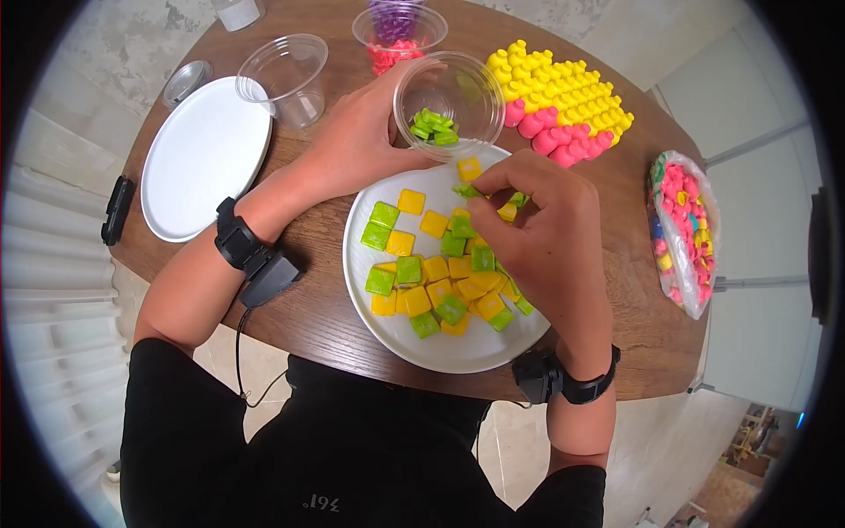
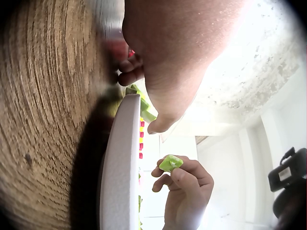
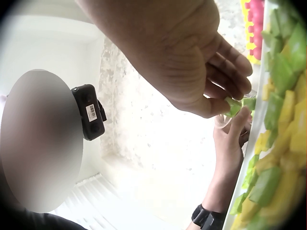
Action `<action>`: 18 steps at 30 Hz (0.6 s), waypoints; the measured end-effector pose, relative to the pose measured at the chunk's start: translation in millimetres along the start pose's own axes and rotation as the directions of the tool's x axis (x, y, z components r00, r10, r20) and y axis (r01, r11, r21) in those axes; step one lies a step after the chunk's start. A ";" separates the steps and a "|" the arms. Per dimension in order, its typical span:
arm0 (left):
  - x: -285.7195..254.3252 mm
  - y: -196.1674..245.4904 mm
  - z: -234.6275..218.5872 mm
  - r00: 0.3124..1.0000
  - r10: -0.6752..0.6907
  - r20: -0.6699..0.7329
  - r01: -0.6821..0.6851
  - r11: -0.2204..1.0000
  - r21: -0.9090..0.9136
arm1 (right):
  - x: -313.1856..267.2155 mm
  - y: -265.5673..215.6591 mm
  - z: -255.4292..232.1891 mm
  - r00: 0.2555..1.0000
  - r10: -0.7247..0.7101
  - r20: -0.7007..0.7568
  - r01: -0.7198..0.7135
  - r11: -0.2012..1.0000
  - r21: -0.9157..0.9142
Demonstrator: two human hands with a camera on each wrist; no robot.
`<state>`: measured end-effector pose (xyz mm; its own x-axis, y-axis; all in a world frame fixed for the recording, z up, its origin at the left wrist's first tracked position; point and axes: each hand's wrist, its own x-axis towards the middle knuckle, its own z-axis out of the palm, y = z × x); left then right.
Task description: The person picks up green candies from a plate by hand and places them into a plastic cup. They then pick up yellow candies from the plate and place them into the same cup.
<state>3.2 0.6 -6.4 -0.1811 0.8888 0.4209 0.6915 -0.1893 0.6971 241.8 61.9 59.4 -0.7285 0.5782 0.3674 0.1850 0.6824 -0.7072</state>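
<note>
My left hand [image 1: 361,132] grips a clear plastic cup [image 1: 475,66], tilted over the far rim of a round white plate [image 1: 361,299]. Several green pieces [image 1: 434,126] lie inside the cup. Just to the right, my right hand [image 1: 554,229] pinches a small square green piece [image 2: 171,163] between thumb and fingertips, close below the cup's mouth. Glossy square pieces, yellow [image 1: 411,201] and green [image 1: 374,236], are spread and heaped on the plate. In the right wrist view the right hand's fingertips are right by the left hand.
An oval white plate [image 1: 207,158] and another clear cup [image 1: 304,106] stand on the left. Behind the left hand are tubs with pink pieces [image 1: 393,55] and purple pieces [image 1: 396,19]. Rows of yellow and pink bottle-shaped pieces [image 1: 563,97] stand back right, a filled plastic bag [image 1: 687,233] at the right edge.
</note>
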 end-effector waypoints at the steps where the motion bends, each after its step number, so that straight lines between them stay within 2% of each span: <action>1: 0.0 -3.5 1.5 0.998 0.053 -0.046 -0.052 0.998 0.019 | 0.0 -0.1 0.2 1.000 0.000 0.000 0.000 1.000 0.000; 2: -0.1 -0.3 -0.1 0.998 0.053 -0.046 -0.052 0.998 0.019 | -0.1 -0.3 0.4 1.000 -0.001 -0.001 0.001 1.000 0.014; 4: 0.1 9.2 -4.5 0.998 -0.045 0.046 0.046 0.999 -0.012 | -0.3 -3.1 0.4 1.000 -0.001 -0.002 0.001 1.000 0.027; 7: -0.3 8.8 -4.2 0.999 -0.033 0.034 0.034 0.999 -0.009 | 0.3 -7.7 0.6 0.997 0.078 -0.016 -0.077 0.994 0.073; 9: -0.1 9.6 -4.2 0.999 -0.038 0.036 0.038 0.999 -0.009 | 1.4 -2.7 1.2 0.998 -0.010 -0.058 0.011 1.000 0.015; 12: -0.2 9.5 -4.5 0.999 -0.036 0.035 0.036 0.999 -0.005 | 0.9 -0.5 -0.8 1.000 -0.001 -0.017 0.000 0.998 -0.059; 15: -0.3 7.7 -3.7 0.999 -0.024 0.029 0.025 1.000 -0.007 | -0.1 4.7 2.6 0.998 -0.048 -0.031 0.047 0.998 -0.045; 18: -0.3 7.8 -3.2 0.999 -0.025 0.026 0.025 1.000 -0.009 | -0.1 3.0 2.6 1.000 -0.018 -0.020 0.018 0.999 -0.028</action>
<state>6.4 -2.5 0.8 -0.1806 0.9037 0.3883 0.6801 -0.1704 0.7130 240.7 62.7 55.7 -0.7186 0.5744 0.3919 0.1908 0.7048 -0.6832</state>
